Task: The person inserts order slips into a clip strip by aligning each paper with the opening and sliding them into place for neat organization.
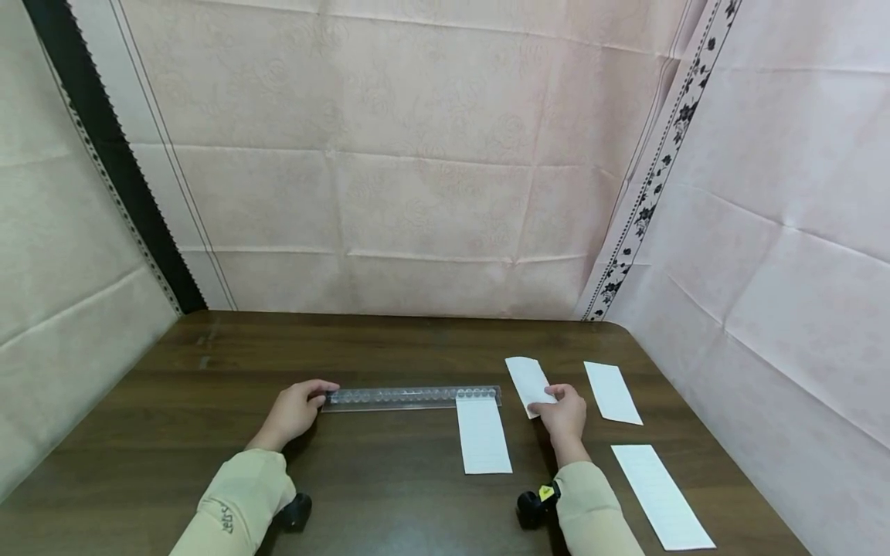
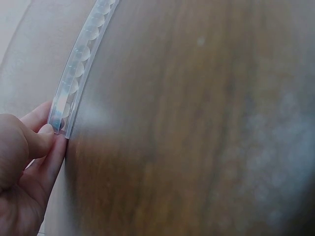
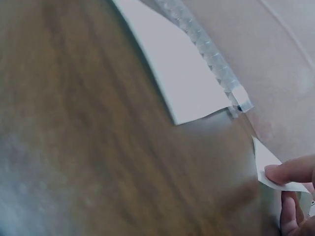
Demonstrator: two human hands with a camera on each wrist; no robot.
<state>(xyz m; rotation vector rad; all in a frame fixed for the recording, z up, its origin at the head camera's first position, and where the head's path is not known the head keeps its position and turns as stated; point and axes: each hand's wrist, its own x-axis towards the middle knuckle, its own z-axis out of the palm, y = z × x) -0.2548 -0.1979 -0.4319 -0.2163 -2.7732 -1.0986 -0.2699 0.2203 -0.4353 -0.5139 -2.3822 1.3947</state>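
Note:
A clear plastic ruler with a scalloped pattern (image 1: 396, 398) lies crosswise on the table. My left hand (image 1: 290, 415) pinches its left end between thumb and fingers, as the left wrist view shows up close on the ruler (image 2: 81, 61). Beneath the ruler's right end sits the top of a white paper strip (image 1: 483, 439), which extends toward me. To the right of it, my right hand (image 1: 565, 418) pinches another white paper strip (image 1: 526, 380) by its near end. In the right wrist view, thumb and fingers grip that strip's edge (image 3: 264, 160).
Two more white paper pieces lie at the right: one farther back (image 1: 613, 394), the other nearer (image 1: 662, 496). The brown wooden table (image 1: 375, 340) ends at pale patterned cloth (image 1: 431, 193) hung behind and on both sides.

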